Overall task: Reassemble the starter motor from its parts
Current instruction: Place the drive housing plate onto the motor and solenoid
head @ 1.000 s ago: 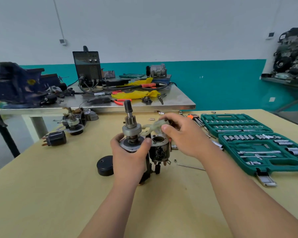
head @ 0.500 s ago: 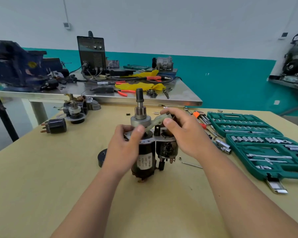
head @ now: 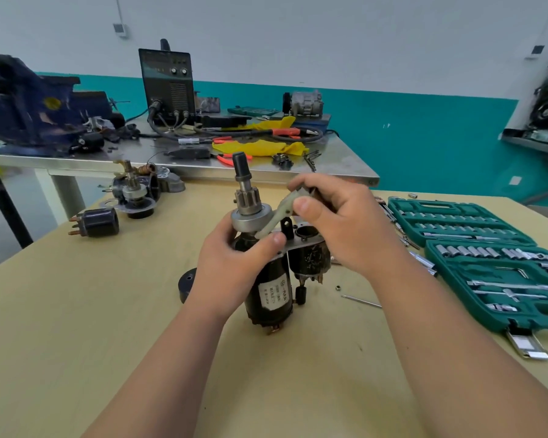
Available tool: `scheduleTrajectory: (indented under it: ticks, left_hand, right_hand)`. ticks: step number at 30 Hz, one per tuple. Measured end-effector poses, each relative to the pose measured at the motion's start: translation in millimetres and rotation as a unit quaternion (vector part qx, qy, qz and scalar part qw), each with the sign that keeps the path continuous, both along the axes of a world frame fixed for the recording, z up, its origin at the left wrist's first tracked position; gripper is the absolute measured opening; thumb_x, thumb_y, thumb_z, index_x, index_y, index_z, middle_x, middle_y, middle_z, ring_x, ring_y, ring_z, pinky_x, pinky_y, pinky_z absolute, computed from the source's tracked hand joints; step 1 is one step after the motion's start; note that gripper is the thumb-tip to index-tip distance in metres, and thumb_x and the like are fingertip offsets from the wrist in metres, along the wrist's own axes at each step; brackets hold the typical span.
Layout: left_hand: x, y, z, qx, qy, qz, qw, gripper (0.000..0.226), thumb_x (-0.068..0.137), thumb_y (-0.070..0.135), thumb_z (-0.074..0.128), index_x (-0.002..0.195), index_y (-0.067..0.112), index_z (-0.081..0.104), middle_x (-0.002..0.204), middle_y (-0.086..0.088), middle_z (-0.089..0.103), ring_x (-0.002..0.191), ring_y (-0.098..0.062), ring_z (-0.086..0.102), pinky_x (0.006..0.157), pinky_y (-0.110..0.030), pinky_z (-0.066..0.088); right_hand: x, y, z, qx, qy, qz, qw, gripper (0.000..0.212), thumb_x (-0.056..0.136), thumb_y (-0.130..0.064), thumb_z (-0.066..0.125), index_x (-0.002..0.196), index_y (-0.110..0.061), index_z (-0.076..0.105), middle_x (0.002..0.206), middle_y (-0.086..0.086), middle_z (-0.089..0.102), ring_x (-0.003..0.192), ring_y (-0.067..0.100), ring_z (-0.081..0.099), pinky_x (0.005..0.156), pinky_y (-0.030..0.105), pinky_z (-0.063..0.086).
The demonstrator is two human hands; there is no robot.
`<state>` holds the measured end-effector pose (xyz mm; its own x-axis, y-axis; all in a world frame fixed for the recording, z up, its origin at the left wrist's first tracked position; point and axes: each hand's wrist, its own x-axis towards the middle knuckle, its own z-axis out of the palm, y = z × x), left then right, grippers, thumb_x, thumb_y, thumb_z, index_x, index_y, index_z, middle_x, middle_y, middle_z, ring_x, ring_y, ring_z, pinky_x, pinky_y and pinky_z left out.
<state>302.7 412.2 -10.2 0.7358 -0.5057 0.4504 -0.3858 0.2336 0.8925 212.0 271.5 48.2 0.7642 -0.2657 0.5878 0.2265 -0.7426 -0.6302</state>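
The left hand [head: 234, 263] wraps its fingers [head: 274, 241] round the starter motor [head: 271, 289], upright on the tabletop [head: 108, 311], steadying it while the right hand [head: 339, 222], at its 1 o'clock, pinches the pale fork lever [head: 277, 216] against the pinion collar [head: 250, 218], likely to seat it

We count one left hand [head: 234, 267] and one right hand [head: 339, 226], one upright starter motor [head: 271, 295] and one white lever [head: 277, 216]. Two counters, one wooden counter [head: 76, 311] and one steel counter [head: 336, 153], carry one black cap [head: 187, 284], one loose solenoid [head: 100, 221], one second motor assembly [head: 135, 192], one open socket case [head: 450, 270], one thin rod [head: 361, 301], one small nut [head: 338, 288], one welder [head: 168, 86] and one blue vise [head: 29, 102].
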Motion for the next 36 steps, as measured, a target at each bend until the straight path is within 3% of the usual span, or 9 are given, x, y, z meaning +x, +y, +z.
scheduleTrajectory:
  ticks: [4,9,14,18,21,25,28,31,36]
  left_hand:
    - [3,0,3,-0.003,0.014,0.005,1.0,0.03,0.068,0.053,0.066,0.095,0.042,0.067,0.092,0.011,0.071,0.086,-0.003,0.067,0.066,-0.01,0.049]
    - [6,3,10,0.014,-0.011,0.008,1.0,0.029,0.074,0.063,0.053,0.09,0.044,0.069,0.083,0.015,0.07,0.076,0.003,0.063,0.061,-0.006,0.045]
    - [-5,-4,5,-0.052,0.018,0.007,0.998,0.027,0.074,0.06,0.058,0.09,0.044,0.072,0.092,0.004,0.072,0.089,-0.014,0.067,0.074,-0.021,0.054]
    - [-9,-4,3,-0.084,0.068,0.002,0.994,0.032,0.073,0.058,0.062,0.093,0.037,0.075,0.094,0.0,0.074,0.095,-0.024,0.069,0.083,-0.039,0.056]
    - [-7,-2,4,-0.088,0.101,-0.008,0.991,0.036,0.072,0.058,0.063,0.094,0.033,0.075,0.095,-0.003,0.074,0.096,-0.027,0.069,0.085,-0.044,0.055]
    - [-5,-1,5,-0.093,0.151,-0.026,0.984,0.033,0.078,0.051,0.064,0.093,0.024,0.077,0.097,-0.008,0.074,0.094,-0.028,0.07,0.083,-0.043,0.054]
    - [-3,-2,5,-0.093,0.174,-0.026,0.98,0.032,0.08,0.05,0.06,0.09,0.026,0.077,0.094,-0.007,0.074,0.091,-0.027,0.069,0.084,-0.045,0.055]
    - [-1,-1,4,-0.104,0.193,-0.031,0.975,0.035,0.076,0.055,0.065,0.091,0.026,0.077,0.095,-0.008,0.074,0.091,-0.028,0.07,0.082,-0.043,0.057]
    - [-2,-2,1,-0.116,0.243,-0.075,0.96,0.043,0.065,0.059,0.069,0.088,0.025,0.077,0.091,-0.01,0.073,0.086,-0.027,0.07,0.077,-0.041,0.058]
  right_hand:
    - [7,-2,-6,0.033,0.017,0.016,0.999,0.015,0.087,-0.042,0.052,0.096,-0.053,0.057,0.093,-0.011,0.064,0.09,0.007,0.061,0.079,0.034,0.053]
    - [4,-4,-20,0.044,0.014,0.017,0.999,0.014,0.089,-0.045,0.046,0.1,-0.052,0.053,0.094,-0.023,0.06,0.088,-0.003,0.057,0.066,0.008,0.042]
    - [0,0,-28,0.061,-0.021,0.017,0.998,0.015,0.091,-0.045,0.046,0.103,-0.052,0.052,0.098,-0.027,0.061,0.092,-0.008,0.058,0.07,0.005,0.041]
    - [1,4,-32,0.066,-0.041,0.008,0.997,0.016,0.091,-0.046,0.045,0.106,-0.051,0.05,0.097,-0.02,0.064,0.091,-0.003,0.06,0.073,0.014,0.048]
    - [-2,1,-27,0.019,-0.015,-0.005,1.0,0.017,0.093,-0.042,0.047,0.11,-0.045,0.052,0.09,-0.007,0.067,0.084,0.005,0.059,0.07,0.022,0.048]
    - [-4,-9,1,-0.114,0.076,-0.019,0.99,0.02,0.088,-0.049,0.052,0.107,-0.044,0.058,0.077,-0.022,0.061,0.076,-0.006,0.055,0.055,0.008,0.038]
    - [1,-10,13,-0.164,0.097,-0.026,0.981,0.019,0.086,-0.054,0.049,0.096,-0.042,0.06,0.071,-0.015,0.061,0.069,-0.002,0.055,0.051,0.018,0.037]
    - [5,-4,4,-0.075,0.052,-0.01,0.996,0.005,0.09,-0.042,0.055,0.089,-0.041,0.06,0.071,-0.008,0.063,0.065,0.006,0.055,0.055,0.031,0.045]
    - [5,-3,7,-0.046,0.068,0.003,0.997,0.018,0.088,-0.047,0.052,0.082,-0.039,0.066,0.062,-0.012,0.061,0.052,0.0,0.051,0.047,0.014,0.036]
